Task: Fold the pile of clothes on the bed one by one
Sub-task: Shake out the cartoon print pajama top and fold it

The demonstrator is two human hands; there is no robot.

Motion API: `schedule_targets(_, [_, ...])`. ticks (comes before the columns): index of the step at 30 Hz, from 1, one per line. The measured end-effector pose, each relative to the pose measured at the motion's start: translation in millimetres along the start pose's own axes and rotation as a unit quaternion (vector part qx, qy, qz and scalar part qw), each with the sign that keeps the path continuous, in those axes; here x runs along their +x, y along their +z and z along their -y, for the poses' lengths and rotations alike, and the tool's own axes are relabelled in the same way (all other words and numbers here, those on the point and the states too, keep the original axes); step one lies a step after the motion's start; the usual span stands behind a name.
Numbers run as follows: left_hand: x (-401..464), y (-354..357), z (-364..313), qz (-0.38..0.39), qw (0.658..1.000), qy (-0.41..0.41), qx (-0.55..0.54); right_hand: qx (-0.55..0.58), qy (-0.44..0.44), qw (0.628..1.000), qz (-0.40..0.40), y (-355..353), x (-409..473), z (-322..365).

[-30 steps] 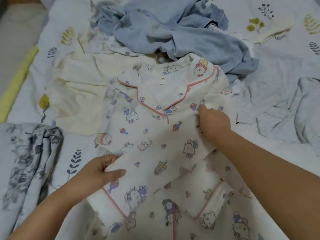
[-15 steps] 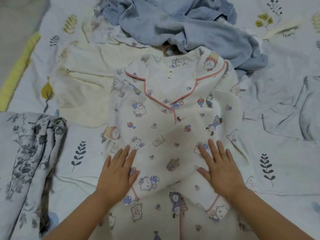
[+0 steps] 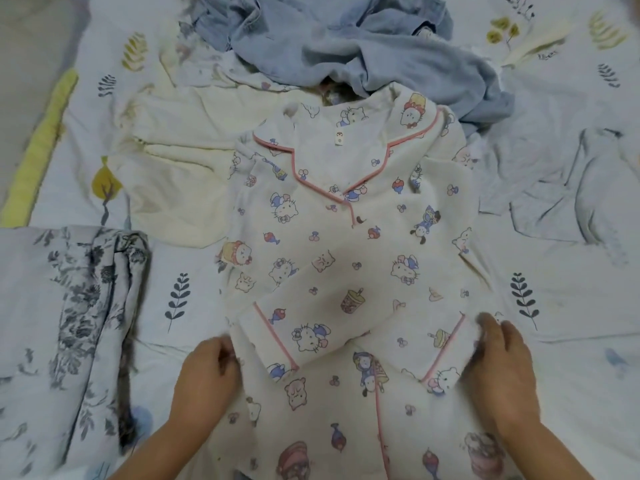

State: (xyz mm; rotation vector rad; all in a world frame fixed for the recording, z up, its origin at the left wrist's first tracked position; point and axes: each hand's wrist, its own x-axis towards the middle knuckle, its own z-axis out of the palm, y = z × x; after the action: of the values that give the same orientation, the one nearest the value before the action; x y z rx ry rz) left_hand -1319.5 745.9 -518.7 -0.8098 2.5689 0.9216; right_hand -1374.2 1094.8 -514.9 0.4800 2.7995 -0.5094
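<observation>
since half a second before, both hands had slid off the chest of the cream pyjama top printed with cartoon cats and trimmed in pink piping (image 3: 346, 244) and drawn back and outward to its two side edges, near the folded-in cuffs.

the left hand (image 3: 207, 375) sat at the top's left edge, fingers curled in against the fabric beside the pink-edged left sleeve cuff (image 3: 273, 341); whether it actually pinched the cloth could not be told through the blur. the right hand (image 3: 498, 368) lay at the right edge, fingers bent over the fabric next to the right sleeve cuff (image 3: 446, 351), and its hold was equally unclear.

the pyjama top lay flat and face up in the middle of the bed, collar away from the person, both sleeves crossed in over the front. it rested on the white bedsheet printed with dark and yellow leaf sprigs (image 3: 571, 306). its collar touched a rumpled heap of pale blue garments (image 3: 363, 50) at the far side. a plain cream garment (image 3: 173, 161) lay spread just beside and partly under the top's left shoulder. a folded grey-and-white floral cloth (image 3: 76, 323) sat well to the left, and a crumpled pale grey garment (image 3: 571, 188) lay to the right.
</observation>
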Motion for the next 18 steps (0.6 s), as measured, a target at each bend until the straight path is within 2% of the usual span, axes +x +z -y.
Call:
schedule_targets(3, [-13, 0, -2, 0.005, 0.999, 0.019, 0.048, 0.017, 0.079, 0.997, 0.006, 1, -15, 0])
schedule_targets(7, [-30, 13, 4, -0.014, 0.991, 0.021, 0.134, -0.028, 0.140, 0.990, 0.007, 4, -25, -7])
schedule_targets(9, [-41, 18, 5, 0.007, 0.993, 0.027, 0.114, -0.024, 0.142, 0.990, 0.014, 4, -26, -13])
schedule_targets(13, [-56, 32, 17, -0.019, 0.998, 0.031, 0.057, -0.018, 0.075, 0.996, 0.037, -2, -26, -29])
schedule_targets(15, [-53, 21, 24, -0.064, 0.998, -0.002, 0.029, -0.013, 0.065, 0.998, 0.021, -7, -20, -36])
schedule_targets(18, [-54, 1, 48, -0.127, 0.984, -0.126, -0.010, 0.006, 0.089, 0.996, -0.028, -21, -14, -54])
